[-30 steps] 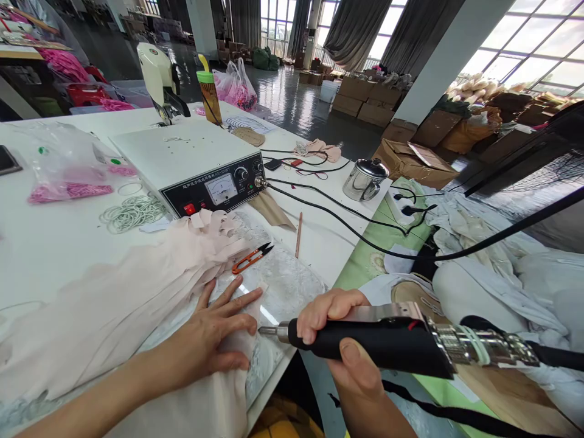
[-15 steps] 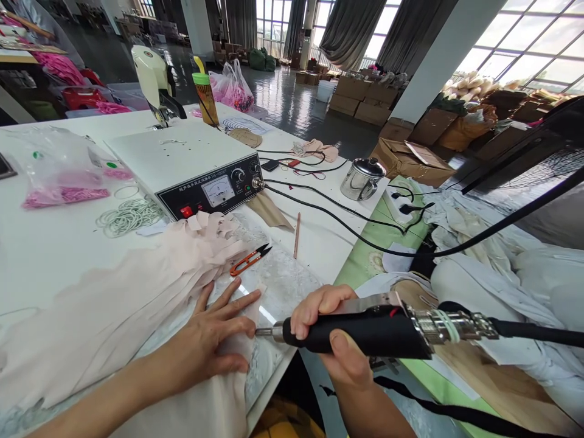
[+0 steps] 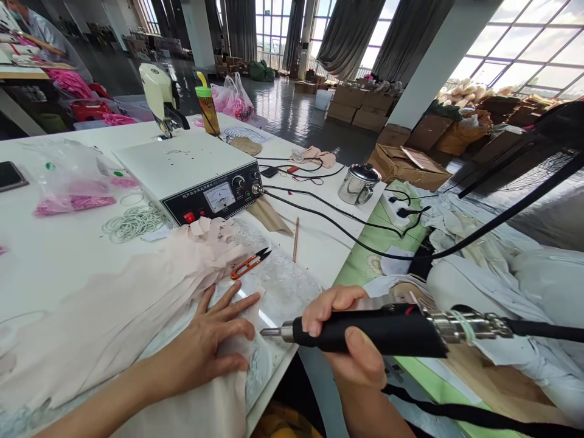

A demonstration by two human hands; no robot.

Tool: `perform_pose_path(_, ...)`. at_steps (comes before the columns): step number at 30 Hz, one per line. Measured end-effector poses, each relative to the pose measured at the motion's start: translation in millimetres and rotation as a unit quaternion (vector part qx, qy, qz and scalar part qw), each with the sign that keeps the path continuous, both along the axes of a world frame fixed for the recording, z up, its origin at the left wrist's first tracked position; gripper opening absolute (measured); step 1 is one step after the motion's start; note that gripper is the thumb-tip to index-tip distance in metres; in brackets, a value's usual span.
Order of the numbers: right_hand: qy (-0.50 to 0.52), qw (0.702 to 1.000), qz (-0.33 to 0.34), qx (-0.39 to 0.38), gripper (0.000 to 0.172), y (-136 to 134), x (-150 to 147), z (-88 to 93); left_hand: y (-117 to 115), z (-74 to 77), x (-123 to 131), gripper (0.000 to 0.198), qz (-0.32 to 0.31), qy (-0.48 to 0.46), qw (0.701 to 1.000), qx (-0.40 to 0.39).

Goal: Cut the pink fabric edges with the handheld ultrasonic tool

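Observation:
My left hand (image 3: 212, 337) lies with spread fingers on a pale beige fabric piece (image 3: 219, 401), pressing it to the marbled board (image 3: 287, 283). In my right hand (image 3: 344, 331) is a black ultrasonic cutter handpiece (image 3: 381, 331), fingers wrapped round its body. Its metal tip points left, a little to the right of my left fingers and near the fabric's edge. A pile of beige fabric strips (image 3: 118, 298) spreads to the left of my left hand. Beyond my fingertips lie orange thread snips (image 3: 249, 264), and a pencil (image 3: 296, 240) is farther right.
A control box (image 3: 219, 194) with a dial stands behind the fabric. Black cables (image 3: 314, 210) run from it across the table to the right. Pale elastic bands (image 3: 134, 223), a plastic bag (image 3: 75, 182) and a metal mug (image 3: 359, 184) are also on the table. White cloth (image 3: 479, 274) is heaped at right.
My right hand and the cutter have moved slightly right, so the tip now sits apart from my left fingers. My left hand stays on the fabric. The view has shifted slightly.

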State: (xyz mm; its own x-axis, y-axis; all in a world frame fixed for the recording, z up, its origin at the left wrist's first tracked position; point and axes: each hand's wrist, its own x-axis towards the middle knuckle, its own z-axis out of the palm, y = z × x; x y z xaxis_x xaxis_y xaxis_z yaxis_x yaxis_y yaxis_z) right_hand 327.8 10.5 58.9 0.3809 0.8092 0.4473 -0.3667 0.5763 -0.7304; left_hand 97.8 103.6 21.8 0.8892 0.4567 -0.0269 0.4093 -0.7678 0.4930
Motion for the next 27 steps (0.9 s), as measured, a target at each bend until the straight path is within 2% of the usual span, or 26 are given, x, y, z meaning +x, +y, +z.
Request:
perform_pose_path(2, 0.013, 1.000, -0.027, -0.003, 0.016, -4.3, 5.5, 1.0, 1.4, 2.9, -2.3, 0.018, 0.010, -0.017, 1.000, -0.006)
perform_pose_path(5, 0.021, 0.998, -0.065, -0.016, 0.017, -9.7, 12.0, -3.3, 1.0, 7.9, -9.0, 0.024, 0.047, -0.051, 0.998, -0.002)
perform_pose_path(9, 0.035, 0.996, -0.083, -0.016, 0.018, -12.4, 14.2, -9.3, -14.1, 10.8, -24.0, 0.029, 0.093, -0.075, 0.993, 0.019)
perform_pose_path(15, 0.042, 0.993, -0.105, -0.021, 0.018, -4.4, 5.1, -10.5, -55.6, 0.2, -48.9, 0.031, 0.113, -0.079, 0.979, 0.150)
perform_pose_path(20, 0.042, 0.991, -0.120, -0.034, 0.018, 13.1, -9.7, -18.0, -71.6, -7.9, -57.0, 0.034, 0.106, -0.052, 0.962, 0.247)
perform_pose_path(24, 0.049, 0.991, -0.117, -0.034, 0.017, 21.2, -13.1, -24.1, -75.0, -9.8, -61.0, 0.034, 0.106, -0.046, 0.958, 0.262)
perform_pose_path(27, 0.060, 0.989, -0.134, -0.035, 0.018, 19.9, -6.7, -25.8, -75.1, -7.9, -66.2, 0.033, 0.105, -0.048, 0.967, 0.226)
